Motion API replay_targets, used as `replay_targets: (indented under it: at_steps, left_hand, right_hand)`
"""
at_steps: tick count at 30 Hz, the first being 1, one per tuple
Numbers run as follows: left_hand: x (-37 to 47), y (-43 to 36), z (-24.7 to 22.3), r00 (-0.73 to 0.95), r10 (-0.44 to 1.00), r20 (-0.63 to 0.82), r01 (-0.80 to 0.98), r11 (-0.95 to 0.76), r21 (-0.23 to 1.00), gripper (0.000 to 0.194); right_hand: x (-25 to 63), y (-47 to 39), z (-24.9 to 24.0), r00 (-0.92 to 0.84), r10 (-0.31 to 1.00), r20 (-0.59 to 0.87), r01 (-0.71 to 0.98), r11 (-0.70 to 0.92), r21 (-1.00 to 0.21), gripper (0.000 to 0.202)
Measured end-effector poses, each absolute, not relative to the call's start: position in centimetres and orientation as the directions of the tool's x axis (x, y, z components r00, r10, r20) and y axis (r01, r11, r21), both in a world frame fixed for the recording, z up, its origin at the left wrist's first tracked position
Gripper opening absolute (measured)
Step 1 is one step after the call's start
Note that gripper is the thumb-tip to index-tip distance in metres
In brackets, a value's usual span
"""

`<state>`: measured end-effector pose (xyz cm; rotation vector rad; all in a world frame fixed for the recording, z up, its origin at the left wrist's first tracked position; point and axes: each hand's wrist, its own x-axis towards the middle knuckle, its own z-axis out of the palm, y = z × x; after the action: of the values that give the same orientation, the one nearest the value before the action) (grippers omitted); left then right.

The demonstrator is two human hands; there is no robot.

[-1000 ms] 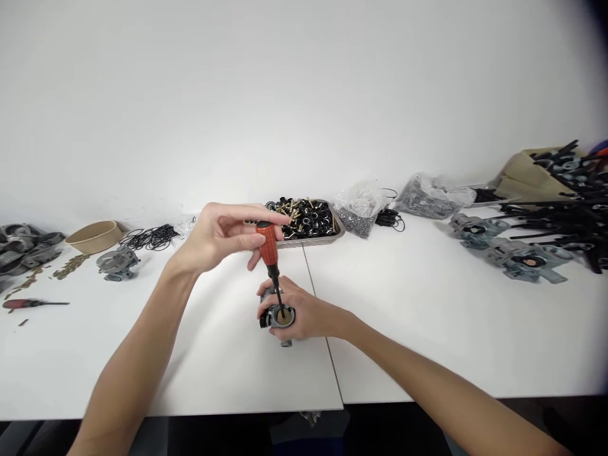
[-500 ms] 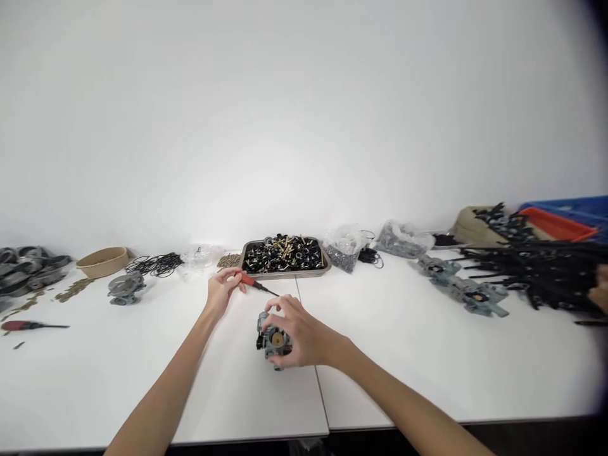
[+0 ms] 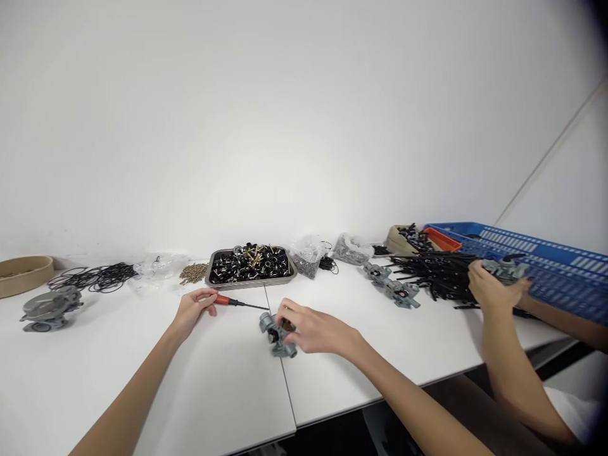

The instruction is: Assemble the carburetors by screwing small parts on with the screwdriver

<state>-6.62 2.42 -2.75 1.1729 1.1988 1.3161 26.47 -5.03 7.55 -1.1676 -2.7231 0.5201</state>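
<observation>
My left hand [image 3: 197, 308] is closed around the red handle of a screwdriver [image 3: 232, 301], whose dark shaft points right, toward the part by my other hand. That part is a grey metal carburetor [image 3: 280, 335] standing on the white table near the seam. My right hand [image 3: 308, 326] grips it from the right and above, with the fingers curled over its upper side and covering part of it. Beyond the screwdriver lies a metal tray [image 3: 292, 273] heaped with black and brass-coloured small parts.
Another carburetor [image 3: 51, 309] sits at left, near black rings [image 3: 102, 277] and a tan bowl [image 3: 28, 275]. More carburetors [image 3: 392, 286] lie at right beside black hoses [image 3: 434, 272]. A co-worker's hands [image 3: 496, 294] hold a carburetor [image 3: 504, 271] before a blue crate [image 3: 546, 253].
My view has swung right, bringing the co-worker's arms and blue crate into fuller sight. The carburetor under my right hand has turned. The screwdriver stays in my left hand.
</observation>
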Motion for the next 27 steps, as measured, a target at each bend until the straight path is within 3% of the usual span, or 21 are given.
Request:
replay_targets:
  at_steps: [9, 21, 27]
  left_hand:
    - [-6.6, 2.5, -2.6, -0.042, 0.999, 0.024, -0.046, -0.026, 0.999, 0.044]
    - [-6.4, 1.9, -1.9, -0.043, 0.999, 0.0, -0.073, -0.003, 0.997, 0.045]
    - [-6.4, 2.0, -1.8, -0.068, 0.997, -0.03, -0.06, 0.026, 0.998, 0.047]
  right_hand:
    - [39.6, -5.7, 6.9, -0.419, 0.907, -0.026, 0.869, 0.393, -0.299, 0.02]
    - [52.8, -4.9, 6.4, -0.217, 0.972, -0.086, 0.956, 0.193, -0.222, 0.022]
    - [58.1, -7.2, 6.3, -0.073, 0.989, -0.129, 0.991, 0.057, -0.123, 0.03]
